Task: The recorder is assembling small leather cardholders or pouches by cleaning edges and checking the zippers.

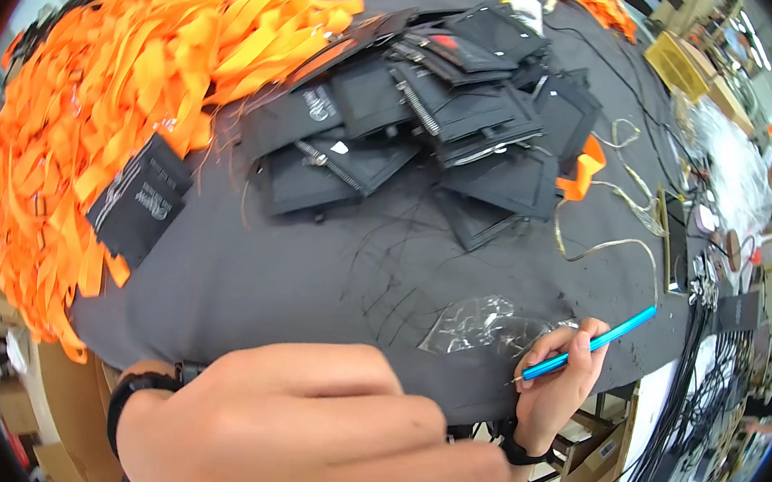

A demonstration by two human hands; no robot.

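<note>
My left hand (294, 427) is very close and large at the bottom, the back of the hand toward me. Its fingers are bent and blurred, and their tips are hidden, so I cannot tell whether it holds anything. Further right, my right hand (564, 374) is closed around a slim blue pen-shaped tool (595, 342). The tool slants, its fine metal tip at the lower left. A thin pale cord (623, 242) runs to its upper end. Crumpled clear plastic (480, 324) lies on the dark cloth (308, 275) beside this hand.
Flat black pouches (473, 110), some with zips, are heaped at the far middle. A big pile of orange straps (134, 59) covers the left side, a black pouch (144, 199) on its edge. Loose black threads (391, 288) are scattered on the cloth. Black cables (681, 409) hang at right.
</note>
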